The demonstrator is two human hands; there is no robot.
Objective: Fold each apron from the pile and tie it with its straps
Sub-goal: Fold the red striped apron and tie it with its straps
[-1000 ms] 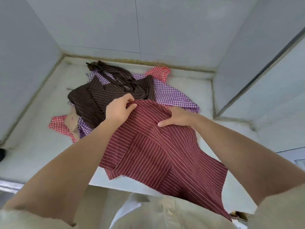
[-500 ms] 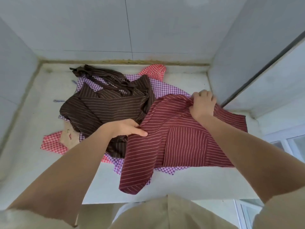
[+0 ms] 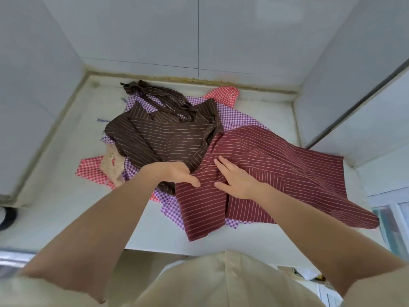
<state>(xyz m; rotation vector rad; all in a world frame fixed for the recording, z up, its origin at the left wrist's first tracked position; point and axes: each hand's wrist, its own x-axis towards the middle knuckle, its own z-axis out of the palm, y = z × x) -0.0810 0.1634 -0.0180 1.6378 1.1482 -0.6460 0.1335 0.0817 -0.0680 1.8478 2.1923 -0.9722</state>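
Head view looked down on a maroon striped apron (image 3: 287, 165) spread over the right half of a white counter (image 3: 55, 196), its near corner hanging past the front edge and its right corner cut close to the frame's side. The right hand (image 3: 236, 178) lay flat on the apron's left part, fingers straight and spread, holding nothing. The left hand (image 3: 177, 175) rested just beside it where the maroon cloth met a brown striped apron (image 3: 172, 138); its thumb lay out on the maroon stripes, but its fingertips were lost in the folds there, so whether it pinched any cloth could not be told. The brown apron sat on top of the pile behind and to the left, its straps (image 3: 163, 100) bunched in a dark tangle at the back. Beneath it only edges showed — a purple checked cloth (image 3: 239, 120) and a red checked cloth (image 3: 90, 171) poking out at the far side and the near left, with a beige patch (image 3: 112, 162) bearing a small red mark too blurred to read. Where the maroon apron's own straps lay could not be made out. A dark object (image 3: 6, 216) was cut off by the left edge, and a pale shirt (image 3: 221, 280) filled the bottom.
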